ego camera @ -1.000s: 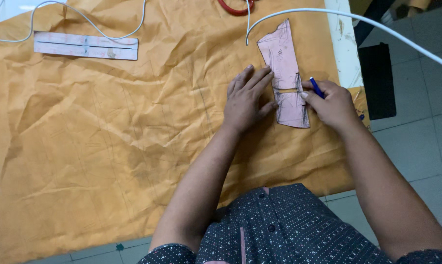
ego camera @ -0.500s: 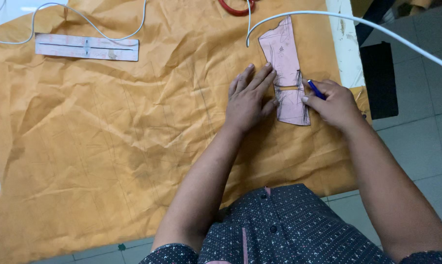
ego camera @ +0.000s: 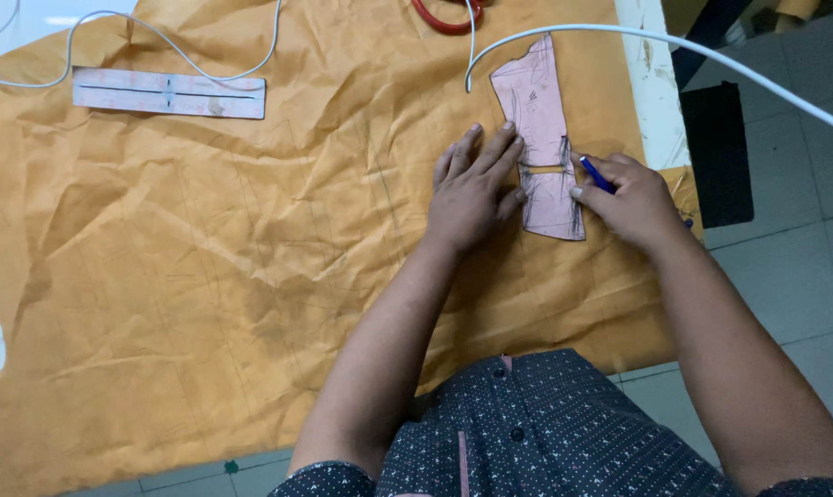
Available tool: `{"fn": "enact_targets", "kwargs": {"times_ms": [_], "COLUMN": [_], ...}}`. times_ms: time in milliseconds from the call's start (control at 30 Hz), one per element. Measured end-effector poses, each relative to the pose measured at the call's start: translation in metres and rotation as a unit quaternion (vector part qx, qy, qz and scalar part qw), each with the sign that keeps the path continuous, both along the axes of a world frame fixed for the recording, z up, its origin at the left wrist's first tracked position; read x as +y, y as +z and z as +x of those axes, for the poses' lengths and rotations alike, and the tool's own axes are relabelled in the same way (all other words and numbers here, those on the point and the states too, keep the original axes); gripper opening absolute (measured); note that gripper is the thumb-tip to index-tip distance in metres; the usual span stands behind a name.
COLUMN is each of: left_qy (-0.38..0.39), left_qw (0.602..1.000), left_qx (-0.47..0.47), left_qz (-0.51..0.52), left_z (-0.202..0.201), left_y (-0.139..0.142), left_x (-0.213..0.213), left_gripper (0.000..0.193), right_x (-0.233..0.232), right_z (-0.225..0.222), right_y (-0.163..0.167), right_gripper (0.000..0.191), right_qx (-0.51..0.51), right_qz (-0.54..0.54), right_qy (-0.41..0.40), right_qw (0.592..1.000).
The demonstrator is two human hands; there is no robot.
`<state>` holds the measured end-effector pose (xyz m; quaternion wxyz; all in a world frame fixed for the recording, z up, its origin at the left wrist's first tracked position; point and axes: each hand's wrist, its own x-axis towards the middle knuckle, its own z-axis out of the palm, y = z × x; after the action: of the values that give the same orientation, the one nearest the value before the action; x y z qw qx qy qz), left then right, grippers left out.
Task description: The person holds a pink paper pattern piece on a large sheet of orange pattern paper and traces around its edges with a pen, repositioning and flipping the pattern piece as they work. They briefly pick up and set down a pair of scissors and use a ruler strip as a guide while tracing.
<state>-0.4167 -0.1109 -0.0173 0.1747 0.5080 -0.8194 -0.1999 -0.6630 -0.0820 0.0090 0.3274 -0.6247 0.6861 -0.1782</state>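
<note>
Orange cloth (ego camera: 205,276): hands pin pink pattern (ego camera: 541,120), pen (ego camera: 597,174).

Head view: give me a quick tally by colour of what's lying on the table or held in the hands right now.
Orange: 1, the creased paper sheet
Pink: 2, the cut pattern piece under the left hand, and the long ruler strip
White: 2, the cables
Red: 1, a loop at the top edge
Blue: 1, the pen in the right hand
Total: 7
</note>
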Motion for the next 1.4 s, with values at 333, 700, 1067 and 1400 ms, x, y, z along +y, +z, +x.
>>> {"fn": "enact_targets", "kwargs": {"times_ms": [333, 700, 1067, 1400], "left_qy": [-0.004, 0.001, 0.002, 0.005], "left_qw": [1.000, 1.000, 1.000, 1.000], "left_qx": [-0.023, -0.023, -0.028, -0.024], "left_qz": [0.005, 0.014, 0.014, 0.009], "left_z": [-0.0013, -0.0022, -0.0031, -0.0029], "left_y": [-0.0003, 0.0026, 0.0018, -0.0023], "left_x": [-0.0013, -0.0020, -0.0021, -0.0017], "left_gripper": [0.074, 0.073, 0.074, 0.074], "right_x": [0.0006, -0.0021, -0.0044, -0.0041], "right_z": [0.0035, -0.0015, 0.0038, 0.0039], "right_y": [0.0010, 0.0004, 0.0074, 0.0053], "right_gripper": [0.049, 0.050, 0.054, 0.053], "right_qx": [-0.023, -0.016, 0.025, 0.020], "right_qz": [-0.013, -0.004, 0.025, 0.028], "right_qy": [-0.002, 0.016, 0.007, 0.004], "right_qw": [1.000, 1.000, 0.999, 0.999]}}
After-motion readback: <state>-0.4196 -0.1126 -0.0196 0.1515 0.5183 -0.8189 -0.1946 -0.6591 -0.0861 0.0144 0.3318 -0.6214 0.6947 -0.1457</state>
